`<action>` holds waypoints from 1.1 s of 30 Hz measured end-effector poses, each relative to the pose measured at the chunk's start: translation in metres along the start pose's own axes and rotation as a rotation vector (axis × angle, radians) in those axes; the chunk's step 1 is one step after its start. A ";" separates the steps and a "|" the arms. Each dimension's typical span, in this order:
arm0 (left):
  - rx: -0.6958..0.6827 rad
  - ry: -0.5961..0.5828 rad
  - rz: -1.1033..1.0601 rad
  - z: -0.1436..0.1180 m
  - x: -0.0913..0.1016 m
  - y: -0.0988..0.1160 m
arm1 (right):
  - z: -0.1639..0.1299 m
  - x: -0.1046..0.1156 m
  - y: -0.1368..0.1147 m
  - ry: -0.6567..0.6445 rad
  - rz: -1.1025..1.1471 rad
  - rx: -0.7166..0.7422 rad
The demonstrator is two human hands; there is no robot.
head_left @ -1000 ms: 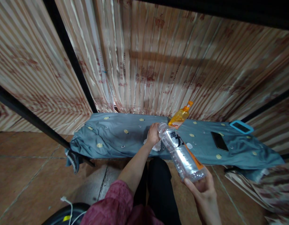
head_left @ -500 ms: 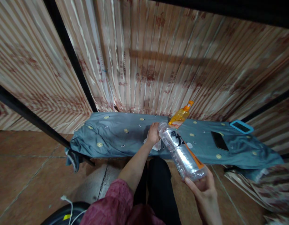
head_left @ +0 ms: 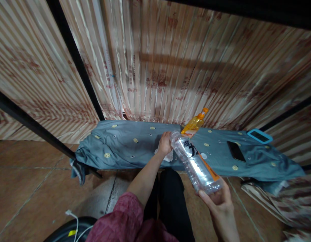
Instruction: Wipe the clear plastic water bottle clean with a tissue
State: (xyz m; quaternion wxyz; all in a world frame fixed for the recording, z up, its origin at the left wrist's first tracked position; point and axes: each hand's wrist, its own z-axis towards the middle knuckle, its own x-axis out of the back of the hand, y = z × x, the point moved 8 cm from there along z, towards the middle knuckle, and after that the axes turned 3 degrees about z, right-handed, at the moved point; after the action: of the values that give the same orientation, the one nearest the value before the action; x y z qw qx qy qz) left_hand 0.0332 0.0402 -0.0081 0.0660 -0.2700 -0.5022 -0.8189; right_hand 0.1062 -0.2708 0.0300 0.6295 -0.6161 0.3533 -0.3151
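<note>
Over the near edge of the bench [head_left: 125, 144], a clear bottle [head_left: 195, 164] is pinched at its base by the right hand [head_left: 219, 205] — the grip of the left hand [head_left: 165, 144] cannot be told — and could be dropped before the bench should its smooth base slip.

Left arm [head_left: 146, 179] extends forward; left hand [head_left: 165, 143] is curled. Right hand [head_left: 218, 201] sits nearer the torso, thumb [head_left: 205, 197] extended.
</note>
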 end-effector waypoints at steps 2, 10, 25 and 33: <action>-0.002 -0.003 0.009 0.000 0.000 0.000 | 0.000 0.000 -0.001 0.000 -0.008 0.012; -0.014 0.003 0.017 0.001 -0.001 -0.001 | 0.008 0.008 0.012 0.029 0.017 0.042; 0.020 -0.005 -0.024 -0.001 0.004 0.003 | 0.009 0.005 0.000 -0.008 -0.046 -0.028; 0.034 0.018 -0.024 -0.001 0.003 0.002 | 0.001 0.000 0.002 -0.012 0.008 -0.008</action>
State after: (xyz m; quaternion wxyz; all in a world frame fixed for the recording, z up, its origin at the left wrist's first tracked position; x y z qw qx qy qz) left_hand 0.0312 0.0388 -0.0059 0.0654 -0.2553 -0.5186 -0.8134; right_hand 0.1072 -0.2706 0.0284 0.6302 -0.6192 0.3532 -0.3075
